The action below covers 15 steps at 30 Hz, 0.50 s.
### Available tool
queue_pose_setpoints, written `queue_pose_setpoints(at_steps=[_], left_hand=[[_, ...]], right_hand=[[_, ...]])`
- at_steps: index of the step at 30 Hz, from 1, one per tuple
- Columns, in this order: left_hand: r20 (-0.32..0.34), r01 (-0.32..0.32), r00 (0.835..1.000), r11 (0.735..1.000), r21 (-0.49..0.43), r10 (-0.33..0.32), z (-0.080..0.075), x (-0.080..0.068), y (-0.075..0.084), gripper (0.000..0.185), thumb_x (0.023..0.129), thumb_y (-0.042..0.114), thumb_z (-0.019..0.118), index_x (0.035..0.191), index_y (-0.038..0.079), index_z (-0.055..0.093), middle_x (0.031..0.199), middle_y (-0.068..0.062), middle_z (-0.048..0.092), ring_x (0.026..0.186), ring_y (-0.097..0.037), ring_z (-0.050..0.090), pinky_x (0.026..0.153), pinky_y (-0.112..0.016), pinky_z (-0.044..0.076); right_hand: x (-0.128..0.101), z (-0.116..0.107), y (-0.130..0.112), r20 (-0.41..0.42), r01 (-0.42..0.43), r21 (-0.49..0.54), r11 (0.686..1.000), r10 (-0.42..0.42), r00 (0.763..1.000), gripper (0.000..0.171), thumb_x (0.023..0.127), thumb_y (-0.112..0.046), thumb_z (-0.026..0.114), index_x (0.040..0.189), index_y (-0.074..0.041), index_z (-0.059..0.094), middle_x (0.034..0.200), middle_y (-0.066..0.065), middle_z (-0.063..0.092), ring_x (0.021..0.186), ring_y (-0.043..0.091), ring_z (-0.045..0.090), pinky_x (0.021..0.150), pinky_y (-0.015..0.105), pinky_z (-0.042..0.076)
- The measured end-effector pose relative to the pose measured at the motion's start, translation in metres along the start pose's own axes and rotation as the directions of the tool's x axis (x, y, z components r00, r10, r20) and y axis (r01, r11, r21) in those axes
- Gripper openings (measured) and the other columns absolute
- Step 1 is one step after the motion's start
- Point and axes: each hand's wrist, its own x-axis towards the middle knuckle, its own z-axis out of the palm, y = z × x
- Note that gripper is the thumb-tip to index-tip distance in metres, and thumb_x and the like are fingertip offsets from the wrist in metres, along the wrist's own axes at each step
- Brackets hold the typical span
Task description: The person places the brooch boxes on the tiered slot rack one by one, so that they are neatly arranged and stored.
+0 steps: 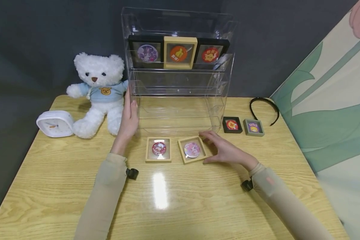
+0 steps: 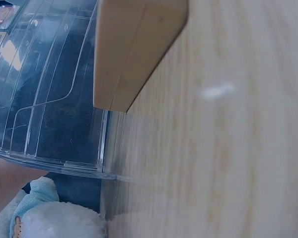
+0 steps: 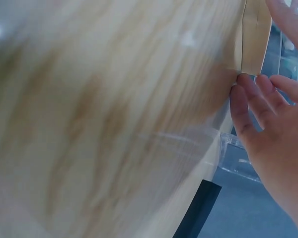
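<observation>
A clear acrylic display rack (image 1: 180,83) stands at the back of the wooden table (image 1: 63,186). My left hand (image 1: 130,113) rests with straight fingers against the rack's left side. My right hand (image 1: 211,148) pinches the right edge of a tilted wooden frame with a pink badge (image 1: 192,150), fingers at its far corner and thumb at its near corner. Beside it lies a wooden frame with a red badge (image 1: 158,149). In the right wrist view the fingertips (image 3: 243,94) touch the frame's edge (image 3: 253,39). The left wrist view shows a frame side (image 2: 134,49) and the rack (image 2: 49,99).
The rack's top shelf holds three framed badges: black (image 1: 147,52), wooden (image 1: 179,52), black (image 1: 210,54). A small black frame (image 1: 232,125), a grey frame (image 1: 253,127) and a black headband (image 1: 265,106) lie right of the rack. A white teddy bear (image 1: 99,90) and a white clock (image 1: 55,124) sit left.
</observation>
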Motion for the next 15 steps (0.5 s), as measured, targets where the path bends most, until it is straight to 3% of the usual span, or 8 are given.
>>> queue_pose_setpoints(at_steps=[5, 9, 15], left_hand=[[0.005, 0.003, 1.0, 1.0, -0.002, -0.003, 0.0, 0.0, 0.007, 0.058, 0.115, 0.001, 0.021, 0.169, -0.005, 0.003, 0.177, -0.021, 0.003, 0.163, -0.032, 0.005, 0.13, -0.028, 0.01], [0.006, -0.012, 1.0, 1.0, 0.008, 0.012, 0.0, 0.0, 0.006, 0.058, 0.116, 0.004, 0.021, 0.17, -0.002, 0.004, 0.178, -0.018, 0.004, 0.163, -0.029, 0.005, 0.13, -0.028, 0.009], [0.001, -0.017, 1.0, 1.0, 0.01, 0.017, -0.002, 0.0, -0.003, 0.058, 0.117, 0.01, 0.023, 0.173, 0.006, 0.005, 0.179, -0.011, 0.007, 0.162, -0.022, 0.009, 0.13, -0.028, 0.012]], right_hand=[[0.003, 0.002, 0.0, 0.002, 0.002, -0.049, 0.999, -0.002, 1.0, 0.106, 0.078, -0.026, 0.099, 0.162, 0.003, 0.04, 0.144, 0.015, 0.048, 0.118, 0.027, 0.056, 0.103, 0.049, 0.053], [0.002, 0.002, -0.001, -0.001, 0.015, -0.081, 0.997, -0.015, 1.0, 0.104, 0.078, -0.026, 0.099, 0.16, 0.006, 0.043, 0.144, 0.018, 0.047, 0.113, 0.026, 0.055, 0.097, 0.046, 0.053], [0.003, 0.001, -0.004, 0.019, -0.02, -0.062, 0.998, 0.021, 1.0, 0.106, 0.077, -0.029, 0.1, 0.159, 0.006, 0.043, 0.146, 0.021, 0.046, 0.125, 0.034, 0.054, 0.109, 0.055, 0.049]])
